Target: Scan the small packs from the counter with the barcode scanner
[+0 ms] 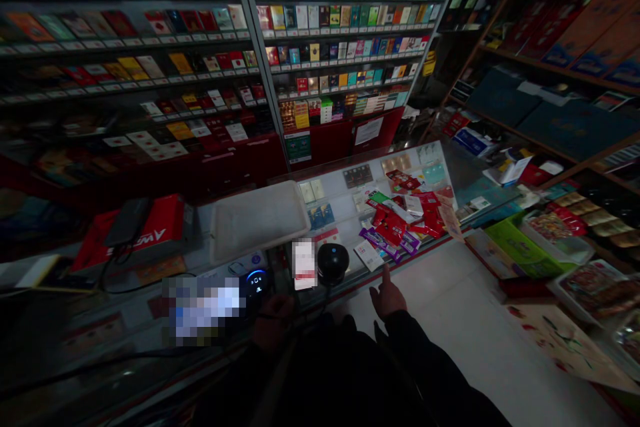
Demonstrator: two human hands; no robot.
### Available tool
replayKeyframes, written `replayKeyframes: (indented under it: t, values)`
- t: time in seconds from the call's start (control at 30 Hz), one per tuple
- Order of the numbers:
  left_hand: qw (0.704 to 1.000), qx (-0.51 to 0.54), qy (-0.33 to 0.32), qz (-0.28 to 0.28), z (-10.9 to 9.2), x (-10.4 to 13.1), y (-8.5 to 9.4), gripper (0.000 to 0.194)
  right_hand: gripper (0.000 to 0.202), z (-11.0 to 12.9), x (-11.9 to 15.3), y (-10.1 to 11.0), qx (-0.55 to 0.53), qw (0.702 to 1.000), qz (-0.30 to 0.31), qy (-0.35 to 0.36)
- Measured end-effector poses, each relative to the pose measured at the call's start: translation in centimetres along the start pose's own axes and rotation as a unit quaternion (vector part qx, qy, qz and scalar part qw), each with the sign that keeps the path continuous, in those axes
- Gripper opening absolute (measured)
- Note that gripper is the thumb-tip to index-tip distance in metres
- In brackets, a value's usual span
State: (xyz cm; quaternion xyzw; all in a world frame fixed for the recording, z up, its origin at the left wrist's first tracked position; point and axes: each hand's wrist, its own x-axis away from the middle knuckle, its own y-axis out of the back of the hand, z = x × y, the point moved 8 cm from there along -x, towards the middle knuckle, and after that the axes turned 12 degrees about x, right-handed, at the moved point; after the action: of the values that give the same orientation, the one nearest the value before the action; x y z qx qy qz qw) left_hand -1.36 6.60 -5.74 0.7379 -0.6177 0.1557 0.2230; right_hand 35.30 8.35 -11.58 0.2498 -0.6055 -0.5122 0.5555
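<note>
My right hand (pixel 389 295) is at the front edge of the glass counter (pixel 345 293), index finger stretched out and thumb apart, with nothing in it. Just beyond its fingertip lies a flat white pack (pixel 369 257). Purple-wrapped snacks (pixel 385 243) and red packets (pixel 393 223) form a loose heap behind that pack. My left hand (pixel 274 317) rests low at the counter, in shadow, near a small device with a blue-lit display (pixel 257 280); its fingers are too dark to make out. Between the hands stand a black round device (pixel 333 263) and a white-and-red stand (pixel 304 273), partly blurred.
A blurred lit screen (pixel 205 310) is at the left. Behind it are a white tray (pixel 260 220) and a red box (pixel 150 227). Shelves of small packs (pixel 345 50) line the back wall. Open boxes of packaged goods (pixel 520 247) stand at the right.
</note>
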Motion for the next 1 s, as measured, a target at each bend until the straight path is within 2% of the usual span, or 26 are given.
replayKeyframes:
  t: [0.6,1.0]
  values:
    - [0.999,0.010,-0.015,0.027,0.4,0.0,-0.3,0.042,0.087,0.0,0.3,0.4,-0.009,1.000,-0.021,-0.002]
    - [1.000,0.008,-0.005,0.017,-0.8,0.6,-0.5,0.045,0.089,-0.1,0.2,0.4,-0.008,1.000,-0.008,-0.005]
